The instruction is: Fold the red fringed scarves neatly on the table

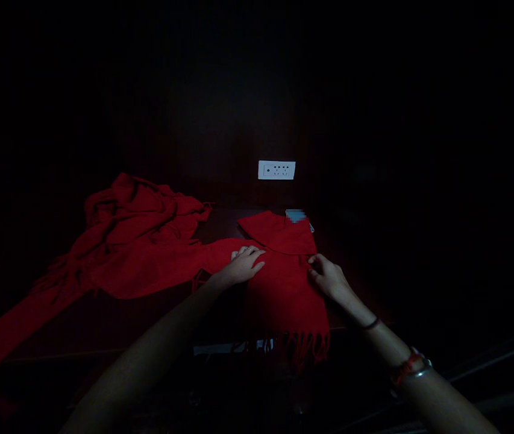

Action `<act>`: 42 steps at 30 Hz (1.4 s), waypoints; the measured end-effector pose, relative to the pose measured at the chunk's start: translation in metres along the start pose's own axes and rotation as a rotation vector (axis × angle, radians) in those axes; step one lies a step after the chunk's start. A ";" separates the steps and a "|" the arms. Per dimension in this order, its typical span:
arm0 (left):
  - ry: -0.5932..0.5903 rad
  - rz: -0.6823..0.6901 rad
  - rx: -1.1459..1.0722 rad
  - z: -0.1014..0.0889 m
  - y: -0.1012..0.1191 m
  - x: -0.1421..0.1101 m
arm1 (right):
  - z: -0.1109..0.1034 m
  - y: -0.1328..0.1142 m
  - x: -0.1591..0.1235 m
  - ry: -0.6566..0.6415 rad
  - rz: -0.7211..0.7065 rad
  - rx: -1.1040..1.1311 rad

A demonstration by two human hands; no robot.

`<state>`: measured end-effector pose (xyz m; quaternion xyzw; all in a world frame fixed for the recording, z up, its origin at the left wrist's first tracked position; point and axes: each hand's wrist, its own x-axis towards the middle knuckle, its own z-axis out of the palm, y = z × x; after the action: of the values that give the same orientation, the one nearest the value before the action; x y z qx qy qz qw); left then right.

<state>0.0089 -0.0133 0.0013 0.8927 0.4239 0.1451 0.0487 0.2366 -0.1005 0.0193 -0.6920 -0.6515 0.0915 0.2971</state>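
Observation:
A red fringed scarf [284, 289] lies partly folded on a dark table, its tasselled end hanging over the front edge. On the cloth's left side rests my left hand [244, 265], palm down, thumb and fingers apart. My right hand [326, 274] is at the scarf's right edge, with thumb and forefinger closed on the fabric just below a fold line. A strip of the red cloth runs from under my left hand toward a crumpled heap of red fringed fabric [134, 217] at the left. Whether these are one piece or several, I cannot tell.
A white wall socket [276, 170] is mounted behind the table. Behind the scarf's far edge is a small light-blue item [296, 215], blurred out. Something pale [214, 349] shows below the table's front edge. The surroundings are very dark.

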 end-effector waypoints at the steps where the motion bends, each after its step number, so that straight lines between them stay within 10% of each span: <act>1: -0.017 -0.006 0.004 0.000 -0.001 -0.001 | 0.000 -0.001 0.003 0.044 0.029 0.083; 6: -0.112 -0.041 -0.003 -0.002 -0.010 -0.004 | -0.007 0.005 0.009 0.181 0.084 0.277; 15: 0.075 -0.067 0.093 -0.003 0.000 -0.004 | -0.014 0.011 0.011 -0.138 0.058 -0.051; 24: -0.290 -0.292 -0.008 -0.021 -0.048 0.000 | 0.002 0.002 0.035 -0.179 0.030 0.069; 32: 0.217 -0.218 -0.212 -0.011 -0.004 0.010 | 0.006 -0.005 0.027 -0.317 0.056 0.450; 38: 0.248 -0.491 -0.521 -0.001 0.000 0.042 | 0.009 0.006 0.030 -0.117 0.162 0.421; 42: 0.207 -0.574 -0.626 -0.001 -0.004 0.043 | 0.002 0.000 0.030 -0.237 0.253 0.496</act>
<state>0.0318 0.0222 0.0105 0.6615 0.5932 0.3360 0.3125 0.2392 -0.0709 0.0257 -0.6586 -0.5480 0.3643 0.3650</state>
